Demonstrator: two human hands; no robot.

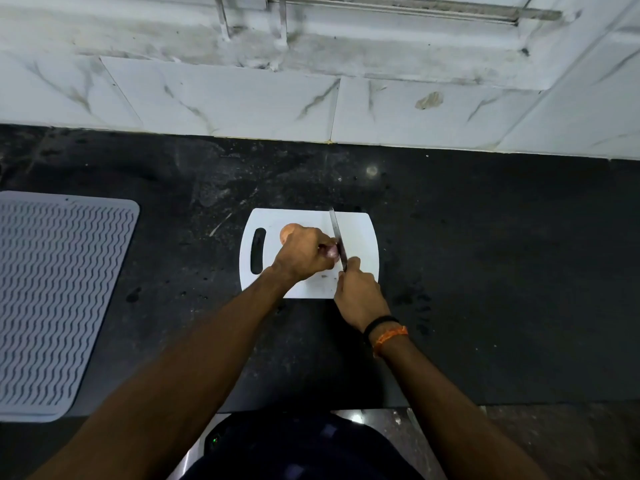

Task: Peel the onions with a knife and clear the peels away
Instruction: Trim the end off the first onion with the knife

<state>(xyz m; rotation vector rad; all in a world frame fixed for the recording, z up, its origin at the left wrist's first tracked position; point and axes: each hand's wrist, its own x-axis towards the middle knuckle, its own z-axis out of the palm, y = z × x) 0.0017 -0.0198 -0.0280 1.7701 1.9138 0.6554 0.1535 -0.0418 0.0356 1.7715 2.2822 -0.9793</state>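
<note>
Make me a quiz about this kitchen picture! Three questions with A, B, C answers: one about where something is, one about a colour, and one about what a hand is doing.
1. Where does the grey ridged mat lie?
A. left of the cutting board
B. on top of the board
C. against the wall tiles

2. What colour is the cutting board?
A. green
B. white
C. brown

3. What is the right hand doing?
A. resting flat on the counter
B. lifting the board
C. gripping the knife

Answers:
1 A, the mat sits on the dark counter, far to the board's left.
2 B, the board is plain white with a dark handle slot.
3 C, its fingers curl round the handle, blade against the onion that the left hand holds.
</note>
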